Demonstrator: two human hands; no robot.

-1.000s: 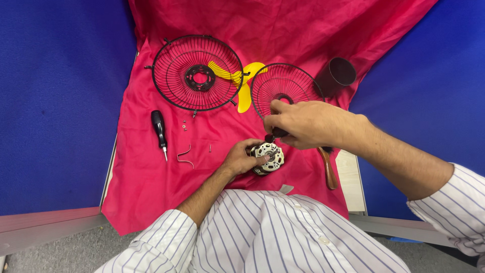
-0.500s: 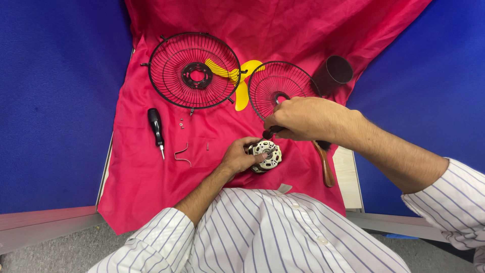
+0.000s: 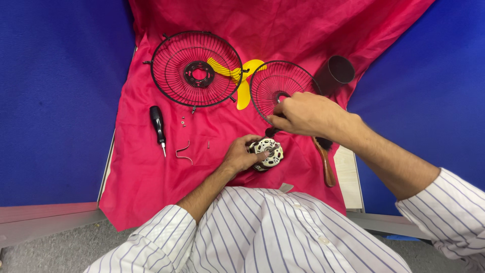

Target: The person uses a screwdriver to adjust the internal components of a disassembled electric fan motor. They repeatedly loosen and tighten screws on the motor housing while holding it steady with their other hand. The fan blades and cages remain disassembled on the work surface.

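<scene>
At the near edge of the red cloth: fan motor (image 3: 266, 152) out of its housing, in hand.

My left hand (image 3: 241, 156) grasps it; my right hand (image 3: 303, 114) pinches a small dark part above. Both grilles (image 3: 197, 69), yellow blade (image 3: 246, 81) and screws (image 3: 183, 121) lie removed; motor unfinished.

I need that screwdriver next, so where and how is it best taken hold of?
Probably by the black handle of the screwdriver, coming from above. It lies flat on the red cloth with its thick handle away from you and the thin tip pointing toward you; nothing crowds the handle.
</scene>
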